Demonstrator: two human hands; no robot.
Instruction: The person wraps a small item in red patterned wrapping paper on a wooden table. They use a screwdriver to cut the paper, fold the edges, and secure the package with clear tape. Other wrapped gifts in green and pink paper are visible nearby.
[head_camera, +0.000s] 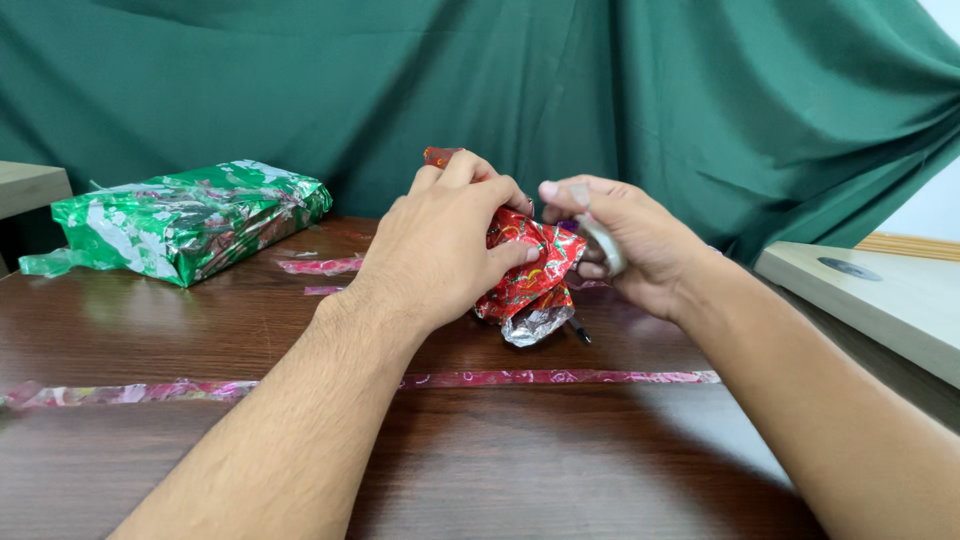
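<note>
Green drape behind dark wood table (150, 330), green foil-wrapped package (185, 218) far left, crumpled red foil-wrapped parcel (528, 270) mid-table with silver underside showing, left hand (440, 250) clamped over its top, right hand (625, 245) pinching a tape roll (603, 243) beside it.
</note>
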